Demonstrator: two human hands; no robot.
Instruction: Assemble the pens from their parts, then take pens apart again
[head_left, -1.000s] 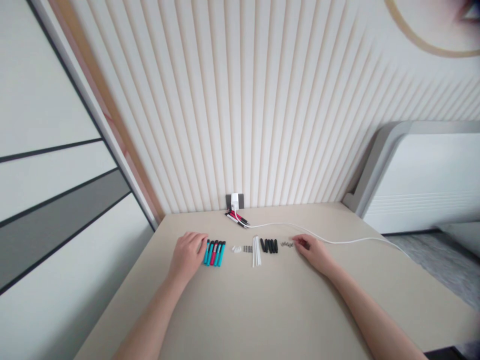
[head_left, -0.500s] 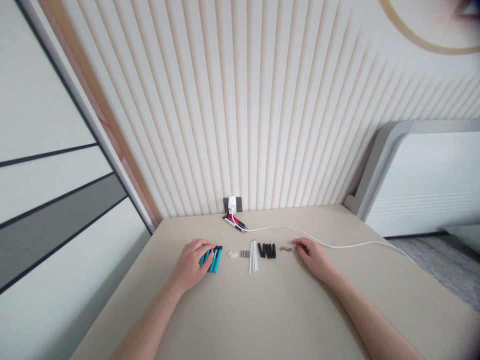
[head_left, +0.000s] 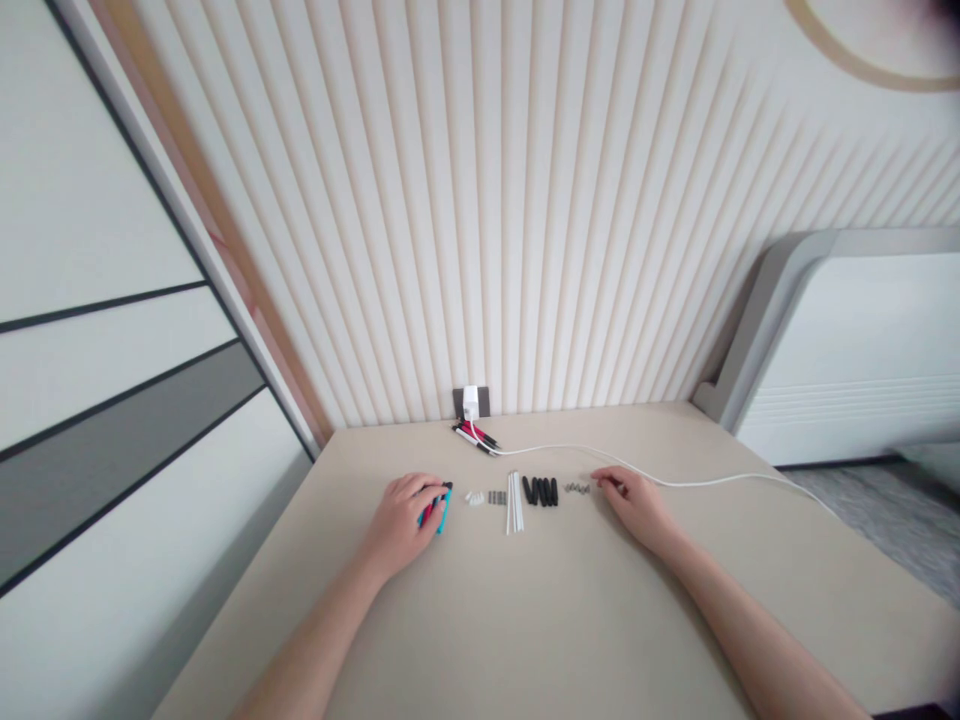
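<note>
Clock reference: 12 o'clock is the wall, as seen from the person.

Left hand (head_left: 401, 525): Narrow; fingers curled around a bundle of teal and red pens (head_left: 438, 510). Smooth plastic barrels show between the fingers, with black ends at the fingertips.

Right hand (head_left: 637, 505): Palm down on the table, fingers loosely curved, holding nothing. Fingertips lie just beside, at 9 o'clock, a small cluster of grey metal parts (head_left: 577, 488).

Row between hands: From the left hand toward the right hand, in order:
- small white plastic pieces (head_left: 474, 498)
- a short group of grey metal pieces (head_left: 496, 497)
- straight white rods (head_left: 514, 503), side by side
- black cylindrical sleeves (head_left: 540, 491), parallel

Rear of table: At 12 o'clock, a white plug adapter (head_left: 470, 402) sits on a dark grey wall plate (head_left: 484, 402). Slim red, black and white pens (head_left: 475, 436) lie at its foot.

Cable: A white round cable (head_left: 660, 483) runs toward 3 o'clock, passing behind the right hand.

Surface: Matte beige table (head_left: 525, 620), below a ribbed cream wall panel (head_left: 487, 200).
</note>
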